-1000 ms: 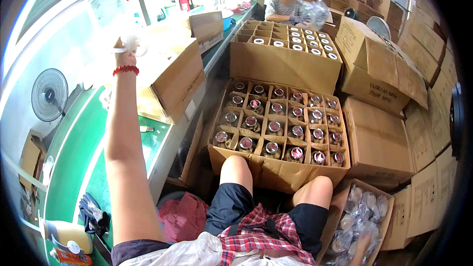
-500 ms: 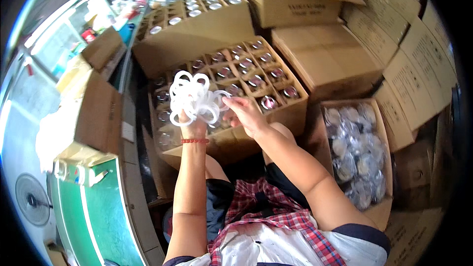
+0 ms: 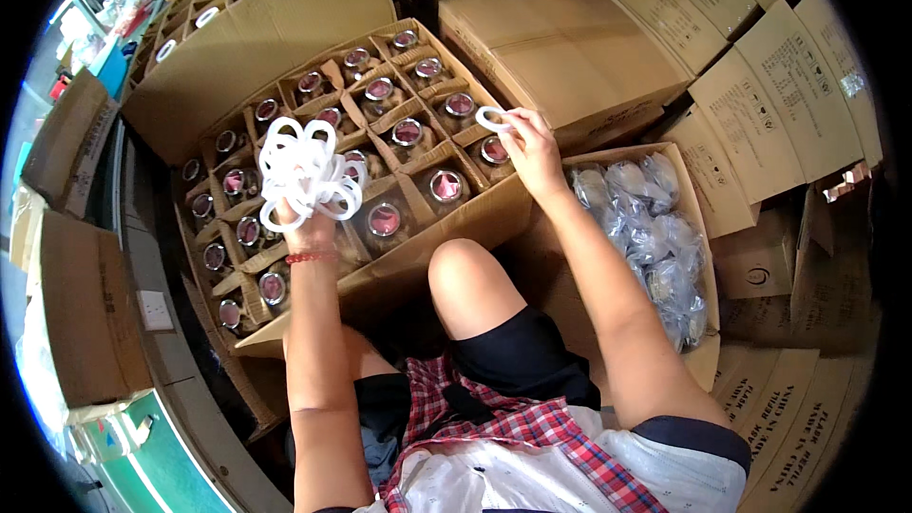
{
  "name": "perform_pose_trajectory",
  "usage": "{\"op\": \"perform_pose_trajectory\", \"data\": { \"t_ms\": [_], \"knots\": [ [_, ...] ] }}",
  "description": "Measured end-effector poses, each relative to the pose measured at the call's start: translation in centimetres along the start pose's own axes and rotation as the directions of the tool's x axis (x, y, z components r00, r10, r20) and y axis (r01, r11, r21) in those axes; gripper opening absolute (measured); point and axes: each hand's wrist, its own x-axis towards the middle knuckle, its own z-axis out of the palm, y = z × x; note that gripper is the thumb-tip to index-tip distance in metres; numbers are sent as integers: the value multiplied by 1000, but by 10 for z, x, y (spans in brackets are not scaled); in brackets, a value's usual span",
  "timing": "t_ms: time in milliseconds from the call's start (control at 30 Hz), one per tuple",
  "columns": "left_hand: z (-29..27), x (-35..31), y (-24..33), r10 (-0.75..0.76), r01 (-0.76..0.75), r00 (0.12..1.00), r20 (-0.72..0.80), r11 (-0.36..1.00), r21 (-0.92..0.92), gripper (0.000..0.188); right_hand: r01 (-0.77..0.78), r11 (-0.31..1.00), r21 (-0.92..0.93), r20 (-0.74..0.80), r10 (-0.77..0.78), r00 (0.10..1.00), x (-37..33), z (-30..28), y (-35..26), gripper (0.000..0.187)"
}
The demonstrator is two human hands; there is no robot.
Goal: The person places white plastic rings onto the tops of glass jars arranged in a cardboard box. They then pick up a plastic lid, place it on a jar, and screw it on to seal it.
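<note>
A bunch of white rings (image 3: 328, 167) is gathered in my left hand (image 3: 313, 232), which is closed round it above the left part of a divided carton (image 3: 480, 220). My right hand (image 3: 534, 154) pinches a single white ring (image 3: 482, 120) between thumb and fingers. It hangs just above a silver-rimmed glass neck (image 3: 495, 149) in the carton's right corner cell, apart from it. Similar round necks with pinkish centres, such as one glass neck (image 3: 446, 185) at the near side, stand upright in the cardboard cells. The rings hide some cells beneath my left hand.
Behind stands another divided carton (image 3: 285, 33) with white rings on its necks. A closed carton (image 3: 560, 38) lies at the far right. Nearer, an open box (image 3: 705, 256) holds plastic-wrapped items. Flattened cardboard leans at right; a green table (image 3: 161, 461) is at lower left.
My right hand has drawn away from the bunch to the right, with one white ring in its fingers. The view has shifted, and the bunch now appears further left.
</note>
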Motion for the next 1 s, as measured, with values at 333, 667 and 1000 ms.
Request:
{"op": "perform_pose_trajectory", "data": {
  "t_ms": [333, 667, 1000],
  "knots": [
    [-40, 15, -13, -55, 53, 997, -45, 997, -50, 38, 226, 952, -208, 569, -70, 819, -24, -14, 31, 13],
    [-44, 16, -11, -49, 47, 997, -56, 998, -48, 38, 213, 926, -311, 480, -40, 876, -11, 6, 32, 22],
    [-22, 13, -6, -74, 65, 995, -74, 992, -110, 37, 311, 942, -124, 645, -162, 747, 4, -6, 43, 14]
  ]
}}
